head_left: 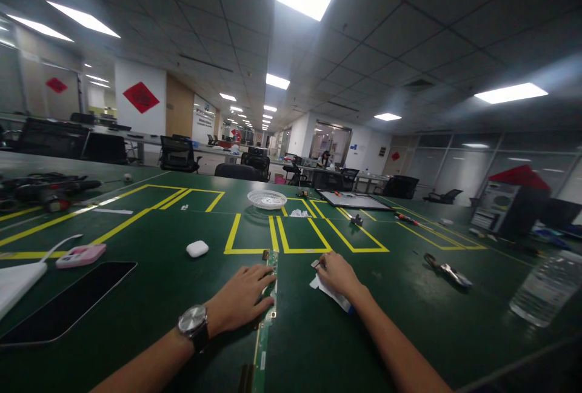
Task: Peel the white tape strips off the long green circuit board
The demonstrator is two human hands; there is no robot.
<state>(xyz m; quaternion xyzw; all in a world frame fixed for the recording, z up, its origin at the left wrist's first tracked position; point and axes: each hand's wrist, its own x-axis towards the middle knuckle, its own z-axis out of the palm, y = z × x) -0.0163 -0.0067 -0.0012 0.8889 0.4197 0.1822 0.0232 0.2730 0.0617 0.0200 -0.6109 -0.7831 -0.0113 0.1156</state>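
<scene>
Circuit board (264, 344) lies beneath left hand (243, 296).

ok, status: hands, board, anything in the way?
Left hand laid on board. Right hand at white strip, grip unclear. Board on table, near end out of frame. Basket beyond, apart.

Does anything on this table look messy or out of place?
I see no spill, nor clear damage to the board. A loose white scrap lies near the basket, looking like litter among the neat yellow tape. The bottle at far right seems to lean, but that may be lens distortion.
</scene>
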